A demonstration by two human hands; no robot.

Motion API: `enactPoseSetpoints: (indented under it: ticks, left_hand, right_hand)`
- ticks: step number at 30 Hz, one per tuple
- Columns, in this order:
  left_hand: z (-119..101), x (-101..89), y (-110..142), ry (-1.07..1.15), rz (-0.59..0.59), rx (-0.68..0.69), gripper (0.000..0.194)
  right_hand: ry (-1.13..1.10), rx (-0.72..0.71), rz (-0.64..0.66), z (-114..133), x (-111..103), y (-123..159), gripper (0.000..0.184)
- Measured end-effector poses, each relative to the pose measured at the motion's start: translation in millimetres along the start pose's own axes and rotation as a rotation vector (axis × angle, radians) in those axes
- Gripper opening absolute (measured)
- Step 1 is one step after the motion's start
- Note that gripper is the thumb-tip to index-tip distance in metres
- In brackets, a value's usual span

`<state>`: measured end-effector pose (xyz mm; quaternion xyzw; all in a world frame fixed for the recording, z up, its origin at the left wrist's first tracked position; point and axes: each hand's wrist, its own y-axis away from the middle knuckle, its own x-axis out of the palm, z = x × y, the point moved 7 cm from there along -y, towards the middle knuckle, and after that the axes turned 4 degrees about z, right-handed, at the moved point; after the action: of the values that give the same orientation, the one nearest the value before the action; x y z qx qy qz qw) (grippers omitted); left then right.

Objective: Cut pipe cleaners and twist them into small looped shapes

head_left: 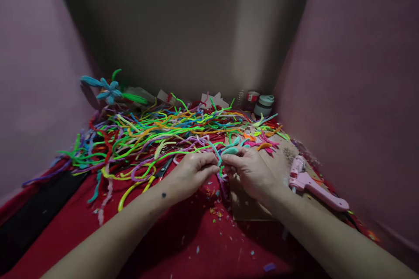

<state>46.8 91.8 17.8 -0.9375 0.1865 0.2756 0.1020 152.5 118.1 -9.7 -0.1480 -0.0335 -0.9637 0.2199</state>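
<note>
I'm looking over a bench draped in red cloth (183, 246). A heap of multicoloured pipe cleaners (153, 130) spreads across its back half, with yellow-handled scissors (163, 169) at the heap's near edge. Right of centre I see a brown cardboard sheet (250, 210), a pink hot glue gun (307, 184) by its right side. Coloured clippings (218, 214) dot the front; a lidded jar (264, 106) stands back right.

left grip (191, 176) + right grip (255, 173): pinching teal piece (230, 151) | pink glue gun (307, 184): at right | fuzzy stems (163, 129): heaped beyond
</note>
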Motion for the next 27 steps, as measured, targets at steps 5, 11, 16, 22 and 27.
enactPoseSetpoints:
  ticks: [5,11,16,22,27]
  left_hand:
    - [16,6.5,-1,0.372,-0.048,-0.116,0.012]
    - [24,16.6,3,0.556,-0.140,-0.233,0.014]
    - [22,17.1,6,0.613,-0.149,-0.228,0.014]
    - [23,14.8,10,0.642,-0.252,-0.181,0.009]
    - [12,3.7,16,0.147,-0.312,0.100,0.011]
  right_hand:
    - [-0.076,0.052,0.010,-12,-1,-3,0.012]
    - [0.074,0.063,-0.010,-2,3,6,0.013]
    - [0.292,0.079,-0.055,9,4,14,0.014]
    - [0.075,0.134,0.048,-12,6,8,0.010]
    - [-0.056,0.136,0.041,-20,4,9,0.020]
